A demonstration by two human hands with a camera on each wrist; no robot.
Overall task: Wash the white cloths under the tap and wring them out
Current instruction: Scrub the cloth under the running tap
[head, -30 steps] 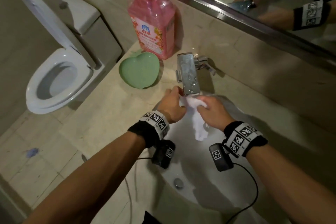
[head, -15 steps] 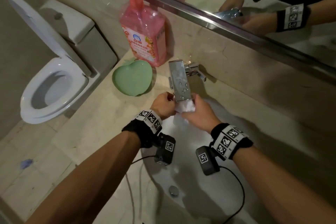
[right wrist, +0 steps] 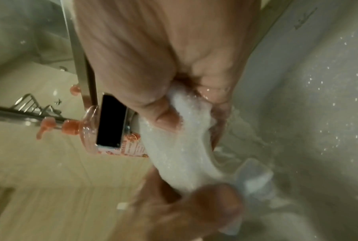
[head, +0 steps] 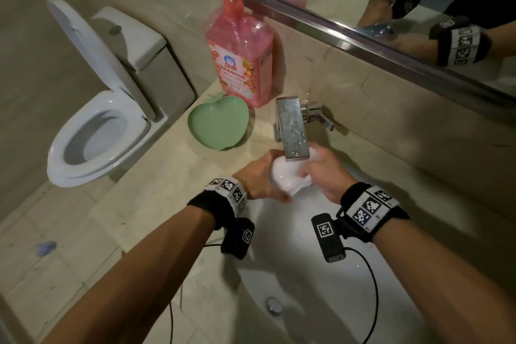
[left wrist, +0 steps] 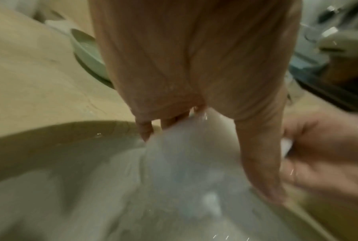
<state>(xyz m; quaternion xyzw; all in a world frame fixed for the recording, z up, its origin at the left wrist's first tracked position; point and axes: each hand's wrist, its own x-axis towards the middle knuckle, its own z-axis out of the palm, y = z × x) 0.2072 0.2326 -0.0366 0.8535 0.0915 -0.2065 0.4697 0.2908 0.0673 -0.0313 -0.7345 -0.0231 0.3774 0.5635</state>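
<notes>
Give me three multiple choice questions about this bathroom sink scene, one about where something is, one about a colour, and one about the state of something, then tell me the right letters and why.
1. Where does the green apple-shaped dish sit?
A. In the basin
B. On the counter, in front of the soap bottle
C. On the toilet lid

2. What colour is the soap bottle?
A. Pink
B. Blue
C. Yellow

3. What is the state of the white cloth?
A. Lying flat on the counter
B. Hanging from the mirror
C. Held in both hands under the tap

Answers:
1. B: the dish rests on the beige counter, just in front of the bottle and left of the tap.
2. A: the bottle and its pump are pink.
3. C: the left hand and the right hand both grip the cloth just below the spout, over the basin.
</notes>
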